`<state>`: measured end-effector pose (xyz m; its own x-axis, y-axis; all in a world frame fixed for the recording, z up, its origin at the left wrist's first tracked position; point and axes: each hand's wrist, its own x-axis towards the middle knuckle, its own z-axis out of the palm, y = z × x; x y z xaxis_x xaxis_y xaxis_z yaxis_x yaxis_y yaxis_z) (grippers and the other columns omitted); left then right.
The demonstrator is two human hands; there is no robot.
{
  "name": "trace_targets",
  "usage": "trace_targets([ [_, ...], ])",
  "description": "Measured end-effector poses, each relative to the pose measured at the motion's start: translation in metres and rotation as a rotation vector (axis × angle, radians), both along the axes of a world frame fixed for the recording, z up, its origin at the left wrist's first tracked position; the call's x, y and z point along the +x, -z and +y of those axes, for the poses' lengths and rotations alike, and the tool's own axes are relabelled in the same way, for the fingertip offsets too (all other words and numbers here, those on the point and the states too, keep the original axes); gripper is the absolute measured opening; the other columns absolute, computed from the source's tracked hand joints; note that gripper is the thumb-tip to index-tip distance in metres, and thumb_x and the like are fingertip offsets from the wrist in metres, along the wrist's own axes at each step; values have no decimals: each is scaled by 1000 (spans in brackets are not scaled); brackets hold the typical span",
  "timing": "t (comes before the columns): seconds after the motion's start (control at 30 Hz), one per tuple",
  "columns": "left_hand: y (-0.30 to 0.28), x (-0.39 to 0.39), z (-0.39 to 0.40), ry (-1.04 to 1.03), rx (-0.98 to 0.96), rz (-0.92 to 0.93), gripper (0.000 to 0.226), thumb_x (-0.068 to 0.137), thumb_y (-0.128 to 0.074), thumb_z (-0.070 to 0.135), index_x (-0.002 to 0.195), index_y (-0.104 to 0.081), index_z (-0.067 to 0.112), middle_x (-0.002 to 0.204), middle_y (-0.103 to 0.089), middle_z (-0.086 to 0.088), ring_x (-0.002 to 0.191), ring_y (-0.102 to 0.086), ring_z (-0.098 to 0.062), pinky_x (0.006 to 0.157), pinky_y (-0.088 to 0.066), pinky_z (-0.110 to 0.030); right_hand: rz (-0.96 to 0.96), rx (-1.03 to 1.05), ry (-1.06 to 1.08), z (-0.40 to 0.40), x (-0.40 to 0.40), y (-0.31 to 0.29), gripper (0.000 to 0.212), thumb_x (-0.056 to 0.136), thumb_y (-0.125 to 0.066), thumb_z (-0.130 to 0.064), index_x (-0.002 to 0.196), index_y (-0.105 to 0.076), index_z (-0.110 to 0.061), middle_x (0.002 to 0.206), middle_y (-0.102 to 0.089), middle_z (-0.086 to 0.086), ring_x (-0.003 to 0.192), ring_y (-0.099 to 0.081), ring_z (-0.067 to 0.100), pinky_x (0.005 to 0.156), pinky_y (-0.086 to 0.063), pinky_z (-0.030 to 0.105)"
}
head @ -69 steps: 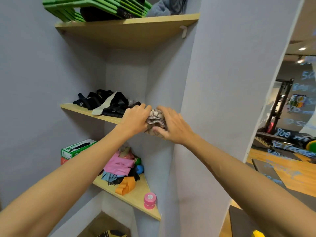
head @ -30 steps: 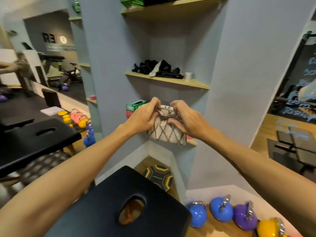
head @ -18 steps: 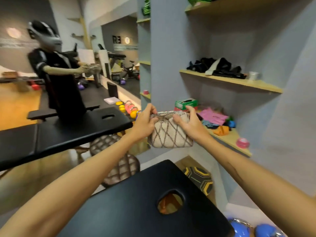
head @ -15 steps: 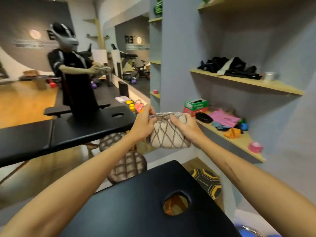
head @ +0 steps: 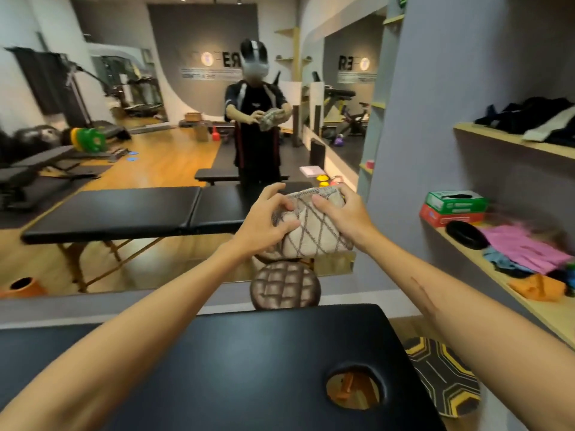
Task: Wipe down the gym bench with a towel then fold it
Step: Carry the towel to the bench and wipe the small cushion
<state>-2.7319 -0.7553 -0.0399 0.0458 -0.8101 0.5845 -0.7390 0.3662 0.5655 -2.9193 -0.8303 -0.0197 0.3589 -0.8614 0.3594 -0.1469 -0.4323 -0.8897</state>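
Observation:
A folded beige towel (head: 312, 236) with a dark diamond pattern hangs at chest height in front of me. My left hand (head: 264, 217) grips its left side and my right hand (head: 343, 214) grips its top right edge. Below my arms lies the black padded bench (head: 249, 362), with a round face hole (head: 354, 388) near its right end. The towel is above the bench's far edge and does not touch it.
A wall mirror (head: 124, 119) straight ahead reflects me, the bench and the gym floor. A brown quilted stool (head: 284, 289) stands beyond the bench. Wooden shelves (head: 510, 281) on the right hold boxes, cloths and a black ring. A black-and-yellow ball (head: 441, 374) lies on the floor.
My view has swung left from the shelf corner to the mirror. Both hands carried the towel from the middle shelf down and over the bench.

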Motion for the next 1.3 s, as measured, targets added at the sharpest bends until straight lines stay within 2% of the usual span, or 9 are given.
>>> trace_targets([
  [0.23,-10,48,53,-152,69,38,17,76,-65,22,77,-56,8,109,-61,-8,94,-59,-22,83,-46,-33,28,35,-287,19,59,0,29,88,-74,-30,105,-62,-9,93,-69,-2,72,-64,-9,62,-47,9],
  [0.37,-11,89,95,-283,133,125,15,88,-58,16,81,-46,10,104,-65,-10,93,-62,-30,84,-50,-46,33,83,-451,42,104,-1,37,86,-76,-35,108,-61,-9,100,-72,6,85,-70,9,75,-57,26],
  [0.5,-12,122,149,-382,137,147,16,95,-54,11,85,-41,11,99,-64,-12,80,-55,-19,73,-46,-43,32,90,-594,78,157,-4,38,85,-77,-32,109,-61,-6,98,-72,6,87,-71,17,79,-58,33],
  [0.6,-14,150,197,-410,134,189,23,90,-57,36,90,-41,19,104,-61,0,83,-54,-8,74,-44,-28,56,73,-689,114,201,-7,38,87,-75,-29,109,-60,-2,98,-72,9,85,-70,16,76,-57,30],
  [0.7,-20,184,252,-424,243,218,61,77,-58,65,119,-42,23,125,-55,1,112,-54,-8,92,-44,-26,74,46,-774,158,247,-8,33,90,-72,-31,106,-61,-3,99,-72,11,85,-68,13,74,-54,25],
  [0.77,-24,209,291,-442,369,215,75,68,-64,71,122,-47,22,118,-58,2,106,-57,-9,87,-47,-30,91,16,-826,191,278,-8,31,92,-70,-32,104,-63,-5,99,-72,10,85,-67,12,74,-53,25],
  [1.0,-26,292,438,-505,469,312,41,72,-78,44,95,-56,19,93,-61,5,81,-60,-2,74,-47,-23,166,-93,-1018,329,384,-4,25,97,-60,-40,98,-63,-15,93,-68,-3,80,-63,0,73,-49,17],
  [1.1,-24,324,498,-589,498,283,53,65,-77,48,96,-53,12,89,-58,4,80,-56,-7,74,-43,-27,261,-167,-1102,381,431,2,42,84,-66,-56,108,-60,-22,102,-68,-1,96,-65,13,84,-52,31],
  [1.3,-7,371,604,-769,585,202,66,60,-70,54,113,-51,20,109,-61,2,94,-57,-10,82,-45,-27,483,-291,-1297,475,502,7,59,68,-88,-45,114,-58,-25,104,-68,-7,97,-65,9,84,-53,30],
])
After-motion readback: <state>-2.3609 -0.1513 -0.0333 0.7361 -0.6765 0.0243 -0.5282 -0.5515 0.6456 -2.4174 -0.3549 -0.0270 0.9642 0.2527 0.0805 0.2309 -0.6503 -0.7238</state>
